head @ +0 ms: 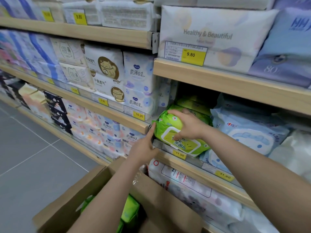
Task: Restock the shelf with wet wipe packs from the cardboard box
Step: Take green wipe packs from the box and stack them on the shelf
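The right hand [186, 126] lies over the top of a green wet wipe pack [175, 132], fingers curled over its far, rounded edge and thumb pressed on the pale rigid flip lid on its face, so it grips the pack. The left hand [146, 145] reaches in from below with fingers straight and together, their tips touching the pack's crimped left end beside the shelf upright; it holds nothing.

The pack is a soft, puffy pillow of glossy lime-green film, wrinkled where it is squeezed, with a rounded-rectangle lid outlined in white and dark printed characters on a yellow-green label. It sits at the front edge of the shelf [210, 177], tilted forward over the yellow price tag [179, 154] reading 11.90. More green packs [193, 103] are stacked behind it in the shadowed recess. Just to its right lie pale blue wipe packs [249, 130] of the same soft film.

The shelf boards are light wood-grain with clear plastic label strips. Below, an open cardboard box [161, 204] of plain brown corrugated board, flaps up, holds further green packs in the box [130, 211], partly hidden by the forearms.
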`<control>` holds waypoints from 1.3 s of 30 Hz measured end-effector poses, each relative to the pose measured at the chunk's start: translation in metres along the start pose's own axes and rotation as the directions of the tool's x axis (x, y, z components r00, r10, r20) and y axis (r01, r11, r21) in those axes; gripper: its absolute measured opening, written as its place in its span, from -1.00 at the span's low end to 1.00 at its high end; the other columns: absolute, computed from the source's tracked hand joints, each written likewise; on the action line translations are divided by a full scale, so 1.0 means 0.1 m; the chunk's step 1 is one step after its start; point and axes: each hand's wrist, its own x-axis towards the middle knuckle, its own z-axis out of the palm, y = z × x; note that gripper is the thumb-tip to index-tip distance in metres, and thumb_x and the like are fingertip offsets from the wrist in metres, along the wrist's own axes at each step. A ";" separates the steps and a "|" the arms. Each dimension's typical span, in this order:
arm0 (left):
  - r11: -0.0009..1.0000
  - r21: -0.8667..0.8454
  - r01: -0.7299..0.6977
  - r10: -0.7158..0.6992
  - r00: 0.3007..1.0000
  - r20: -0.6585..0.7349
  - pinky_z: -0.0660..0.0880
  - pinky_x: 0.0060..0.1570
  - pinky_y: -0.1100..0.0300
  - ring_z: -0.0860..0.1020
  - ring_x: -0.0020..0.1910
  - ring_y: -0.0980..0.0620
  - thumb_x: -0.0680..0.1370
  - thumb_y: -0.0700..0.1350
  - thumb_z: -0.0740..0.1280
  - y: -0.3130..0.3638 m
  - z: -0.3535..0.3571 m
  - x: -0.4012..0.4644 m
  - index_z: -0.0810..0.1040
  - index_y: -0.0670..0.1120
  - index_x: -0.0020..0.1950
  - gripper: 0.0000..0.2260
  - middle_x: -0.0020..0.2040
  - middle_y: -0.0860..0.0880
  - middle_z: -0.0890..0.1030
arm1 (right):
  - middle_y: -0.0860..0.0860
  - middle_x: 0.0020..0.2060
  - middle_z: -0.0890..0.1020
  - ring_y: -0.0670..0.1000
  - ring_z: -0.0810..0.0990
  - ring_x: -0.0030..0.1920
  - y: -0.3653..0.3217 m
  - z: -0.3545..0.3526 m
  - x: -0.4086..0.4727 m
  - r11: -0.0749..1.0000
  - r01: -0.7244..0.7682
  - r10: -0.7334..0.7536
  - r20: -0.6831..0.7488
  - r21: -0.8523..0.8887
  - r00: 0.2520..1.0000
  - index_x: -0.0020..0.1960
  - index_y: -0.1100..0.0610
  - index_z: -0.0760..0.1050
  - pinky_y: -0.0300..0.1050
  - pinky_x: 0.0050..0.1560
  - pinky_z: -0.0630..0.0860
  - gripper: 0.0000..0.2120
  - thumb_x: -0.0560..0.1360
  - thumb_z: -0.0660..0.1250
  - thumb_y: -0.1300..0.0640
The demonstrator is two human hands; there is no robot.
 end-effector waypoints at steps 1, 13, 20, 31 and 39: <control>0.997 -0.074 0.013 -0.012 1.000 0.012 0.49 -0.25 0.05 0.53 -0.35 -0.03 0.46 -0.17 0.30 0.01 0.01 0.02 -0.18 0.26 0.50 -0.16 -0.20 -0.16 0.57 | 0.15 0.34 0.26 0.18 0.25 0.37 0.00 0.00 0.00 1.000 0.000 0.001 -0.009 0.011 1.000 0.46 -0.22 0.13 -0.01 0.32 0.33 -0.03 0.22 0.59 0.08; 0.958 -0.252 0.137 -0.140 0.990 0.008 0.34 -0.38 0.20 0.40 -0.49 0.17 0.34 -0.04 0.27 -0.08 0.05 0.01 0.39 -0.07 0.39 -0.41 -0.45 0.07 0.45 | 0.16 0.33 0.24 0.17 0.27 0.37 0.00 -0.05 0.00 1.000 0.007 -0.007 0.011 0.030 1.000 0.47 -0.21 0.12 -0.07 0.26 0.34 -0.03 0.24 0.59 0.11; 0.963 0.270 -0.013 0.102 0.942 -0.319 0.28 0.24 -0.07 0.26 0.36 -0.14 0.40 -0.02 0.38 -0.11 -0.33 0.00 0.26 -0.09 0.45 -0.35 0.37 -0.16 0.31 | 0.15 0.42 0.18 0.22 0.21 0.41 -0.02 0.07 0.09 0.997 -0.052 0.054 0.029 -0.056 0.998 0.47 -0.28 0.05 0.12 0.32 0.36 -0.02 0.27 0.55 0.11; 0.943 0.333 0.015 0.034 0.989 -0.143 -0.07 0.42 -0.23 -0.32 0.50 0.00 0.35 0.15 0.45 -0.27 -0.15 0.06 -0.29 0.05 0.52 0.06 0.53 0.03 -0.32 | 0.04 0.55 -0.13 0.15 -0.08 0.53 0.06 0.43 0.12 0.892 0.023 0.006 0.063 -0.452 0.998 0.53 -0.12 -0.24 0.35 0.43 -0.05 -0.15 0.50 0.30 -0.10; 0.905 0.424 0.031 0.060 0.978 -0.200 0.07 0.37 -0.27 -0.17 0.53 0.00 0.34 0.20 0.42 -0.27 -0.16 0.03 -0.18 0.05 0.54 0.00 0.56 0.02 -0.10 | 0.04 0.55 -0.14 0.14 -0.10 0.53 0.08 0.38 0.22 0.938 -0.033 0.075 0.107 -0.344 0.991 0.53 -0.12 -0.22 0.31 0.45 -0.04 -0.24 0.54 0.21 -0.18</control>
